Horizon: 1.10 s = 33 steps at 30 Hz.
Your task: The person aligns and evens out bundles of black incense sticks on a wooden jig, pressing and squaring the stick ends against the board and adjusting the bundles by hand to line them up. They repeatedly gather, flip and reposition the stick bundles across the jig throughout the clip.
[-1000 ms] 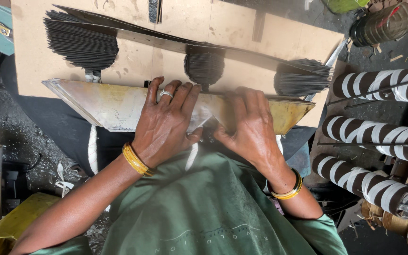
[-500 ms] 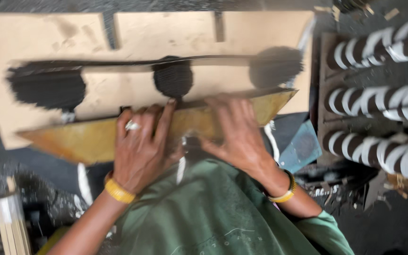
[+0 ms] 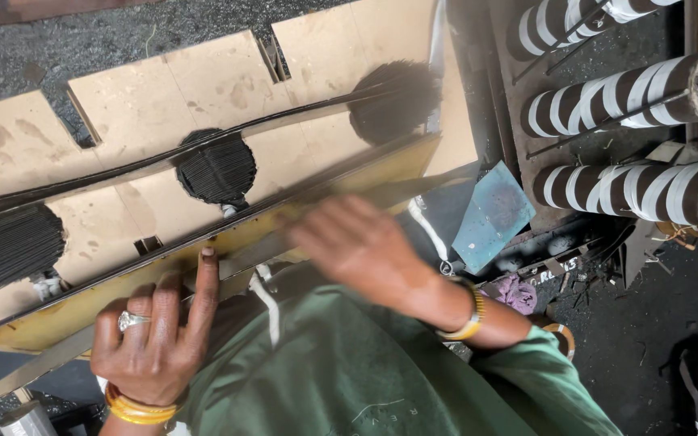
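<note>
Long yellowish metal strip [image 3: 341, 192] with a folded edge runs slantwise across the view, from low at the left to high at the right, lying along the near edge of a pale brown board table [image 3: 123, 105]. Its face is worn and smudged, with a darker rim along the top. Three fanned bundles of thin black sticks [image 3: 218, 168] sit on the board behind it, one at the left edge, one in the middle, one towards the right, and a thin dark rod crosses the board above them. To the right, dark rolls wound with white bands [image 3: 607, 109] lie stacked in a rack, and a blue-grey square sheet [image 3: 490, 214] lies tilted just below the strip's right end. Black gritty ground shows around the board and the rack.

Left hand [image 3: 155, 331], with a silver ring and yellow bangles at the wrist, lies flat and spread on the lower left part of the strip, the forefinger stretched out along its edge; it presses rather than grips. Right hand [image 3: 361, 246], with a yellow bangle at its wrist, is blurred over the middle of the strip; its fingers look loosely open, but I cannot tell whether they touch the metal or hold anything. A green garment [image 3: 341, 371] fills the foreground between the two arms.
</note>
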Available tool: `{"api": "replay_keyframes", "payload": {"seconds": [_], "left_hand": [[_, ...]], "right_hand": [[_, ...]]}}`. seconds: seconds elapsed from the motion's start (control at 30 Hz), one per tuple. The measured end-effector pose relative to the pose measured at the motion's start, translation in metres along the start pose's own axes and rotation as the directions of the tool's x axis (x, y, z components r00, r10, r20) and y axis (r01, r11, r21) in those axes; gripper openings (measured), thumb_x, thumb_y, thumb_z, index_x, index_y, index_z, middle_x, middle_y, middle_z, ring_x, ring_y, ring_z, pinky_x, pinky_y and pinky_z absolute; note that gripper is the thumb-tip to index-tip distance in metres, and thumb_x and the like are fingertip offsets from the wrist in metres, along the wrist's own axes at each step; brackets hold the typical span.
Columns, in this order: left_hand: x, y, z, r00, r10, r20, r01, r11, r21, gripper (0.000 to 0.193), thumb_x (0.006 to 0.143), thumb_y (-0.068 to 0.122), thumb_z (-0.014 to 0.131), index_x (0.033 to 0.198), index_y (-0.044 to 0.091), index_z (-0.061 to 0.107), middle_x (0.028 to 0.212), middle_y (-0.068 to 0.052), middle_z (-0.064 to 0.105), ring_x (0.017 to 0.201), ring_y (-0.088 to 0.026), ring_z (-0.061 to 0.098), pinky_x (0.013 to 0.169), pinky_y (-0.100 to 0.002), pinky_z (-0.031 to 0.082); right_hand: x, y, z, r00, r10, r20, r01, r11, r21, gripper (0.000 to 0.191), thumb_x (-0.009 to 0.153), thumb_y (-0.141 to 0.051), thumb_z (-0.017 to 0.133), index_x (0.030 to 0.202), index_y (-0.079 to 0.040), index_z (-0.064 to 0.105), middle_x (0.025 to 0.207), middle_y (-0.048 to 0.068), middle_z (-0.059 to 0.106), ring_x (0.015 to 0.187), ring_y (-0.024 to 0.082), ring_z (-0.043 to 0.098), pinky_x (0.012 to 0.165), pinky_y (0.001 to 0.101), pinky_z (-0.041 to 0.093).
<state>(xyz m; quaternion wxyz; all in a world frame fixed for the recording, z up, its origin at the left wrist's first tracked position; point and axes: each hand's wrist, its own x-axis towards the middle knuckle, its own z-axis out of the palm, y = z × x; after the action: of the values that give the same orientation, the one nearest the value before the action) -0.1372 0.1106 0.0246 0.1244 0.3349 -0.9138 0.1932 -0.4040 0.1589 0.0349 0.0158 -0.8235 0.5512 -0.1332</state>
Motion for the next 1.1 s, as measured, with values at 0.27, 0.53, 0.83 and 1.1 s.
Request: {"api": "replay_keyframes", "payload": {"seconds": [0.27, 0.53, 0.83, 1.1], "left_hand": [[0.047, -0.017, 0.001, 0.995, 0.026, -0.091, -0.033, 0.996, -0.079, 0.039, 0.093, 0.005, 0.069, 0.127, 0.021, 0.080, 0.093, 0.001, 0.068, 0.072, -0.013, 0.055, 0.068, -0.028, 0.041], [0.097, -0.020, 0.020, 0.997, 0.007, -0.074, -0.011, 0.998, -0.054, 0.048, 0.097, 0.003, 0.068, 0.141, 0.019, 0.077, 0.086, -0.001, 0.058, 0.072, -0.015, 0.053, 0.071, -0.029, 0.044], [0.116, -0.020, 0.027, 0.996, -0.074, -0.053, 0.065, 0.986, -0.151, 0.046, 0.090, -0.002, 0.073, 0.132, 0.018, 0.080, 0.078, -0.002, 0.058, 0.064, -0.016, 0.052, 0.063, -0.031, 0.042], [0.114, -0.015, 0.034, 0.994, -0.082, -0.076, 0.060, 0.965, -0.254, 0.042, 0.101, 0.007, 0.072, 0.142, 0.016, 0.073, 0.088, -0.001, 0.057, 0.076, -0.014, 0.056, 0.072, -0.029, 0.043]], "right_hand": [[-0.034, 0.119, -0.052, 0.976, 0.196, -0.093, -0.198, 0.980, -0.014, 0.027, 0.090, 0.006, 0.068, 0.112, -0.008, 0.075, 0.107, 0.008, 0.076, 0.099, 0.026, 0.073, 0.084, 0.0380, 0.056], [-0.013, 0.185, -0.030, 0.944, 0.145, -0.297, -0.183, 0.977, -0.105, 0.023, 0.085, 0.011, 0.075, 0.102, -0.004, 0.074, 0.088, 0.008, 0.065, 0.086, 0.027, 0.064, 0.078, 0.0363, 0.049], [-0.009, 0.186, -0.032, 0.936, 0.135, -0.324, -0.169, 0.983, -0.078, 0.033, 0.080, 0.013, 0.070, 0.108, -0.004, 0.076, 0.090, 0.008, 0.063, 0.086, 0.027, 0.061, 0.080, 0.0362, 0.047], [-0.015, 0.189, -0.030, 0.932, 0.126, -0.339, -0.165, 0.982, -0.088, 0.030, 0.084, 0.015, 0.069, 0.106, -0.004, 0.075, 0.094, 0.008, 0.065, 0.089, 0.027, 0.062, 0.081, 0.0364, 0.046]]}}
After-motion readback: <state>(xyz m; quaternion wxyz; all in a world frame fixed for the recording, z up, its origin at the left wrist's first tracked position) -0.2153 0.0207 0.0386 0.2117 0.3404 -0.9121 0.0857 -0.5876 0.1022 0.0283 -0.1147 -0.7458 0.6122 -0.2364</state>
